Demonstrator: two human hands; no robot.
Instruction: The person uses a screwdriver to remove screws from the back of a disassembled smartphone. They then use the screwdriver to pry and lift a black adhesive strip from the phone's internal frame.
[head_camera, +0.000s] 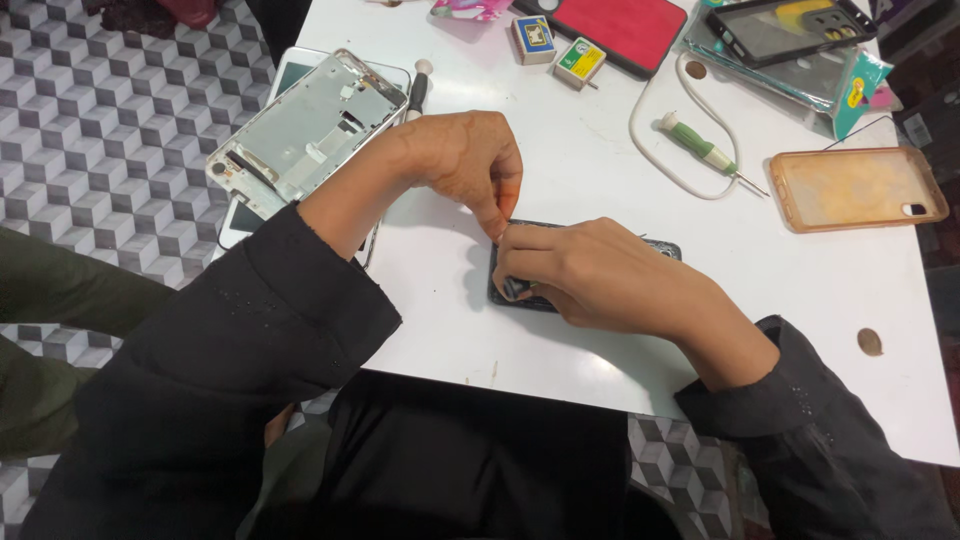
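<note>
The dark phone body (520, 290) lay near the middle of the white table (600, 360), mostly hidden under both hands. The right hand (610, 275) covered it from the 3 o'clock side, fingers curled and pressing it flat. The left hand (465, 160) came in from 10 o'clock, its fingertips (497, 225) pinched narrow at the phone's upper edge; what they gripped could not be told. Doing this well seemingly called for steady downward pressure from the right hand and a small, slow pull. A bare metal phone frame (300, 130) sat at 10 o'clock, a green-handled screwdriver (700, 148) at 2 o'clock
</note>
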